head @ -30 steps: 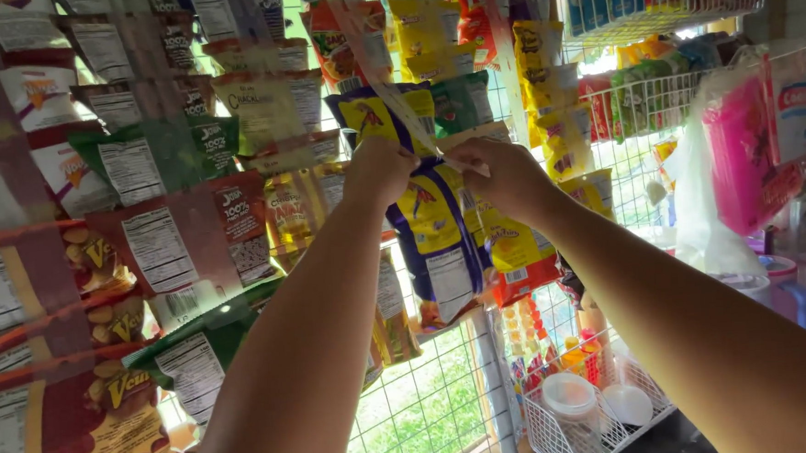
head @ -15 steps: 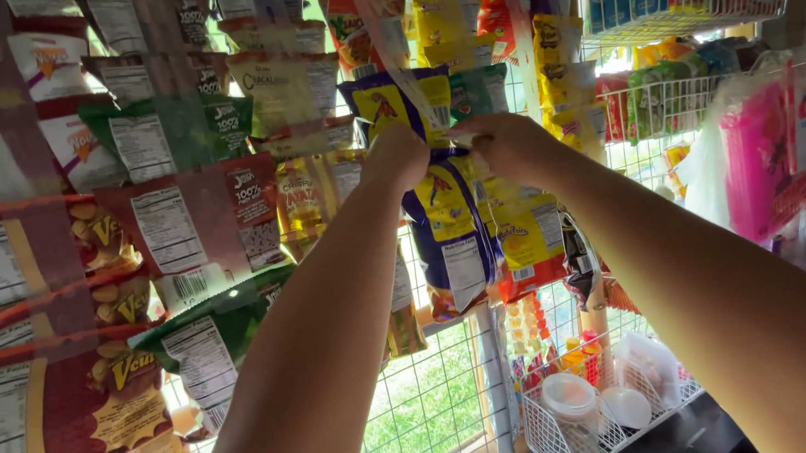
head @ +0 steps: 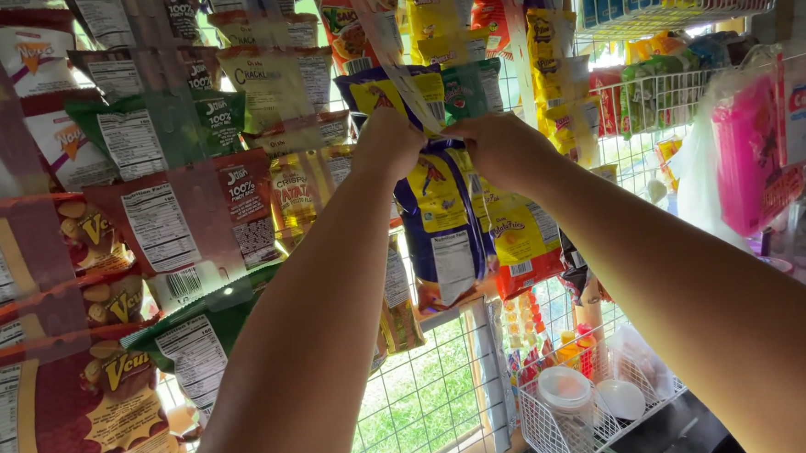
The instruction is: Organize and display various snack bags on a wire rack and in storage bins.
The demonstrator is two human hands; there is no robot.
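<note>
L hand (head: pixel 388 145) & R hand (head: pixel 500 148), 2 total, fingers clamped on 1 blue-yellow snack bag (head: pixel 444 224).

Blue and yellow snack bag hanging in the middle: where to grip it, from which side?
Probably the flat top seam of the blue and yellow snack bag, coming from the front with a hand on each side. The bag hangs upright with its puffed body below, and both the left hand and the right hand pinch it there. Neighbouring packets crowd its sides and back.
</note>
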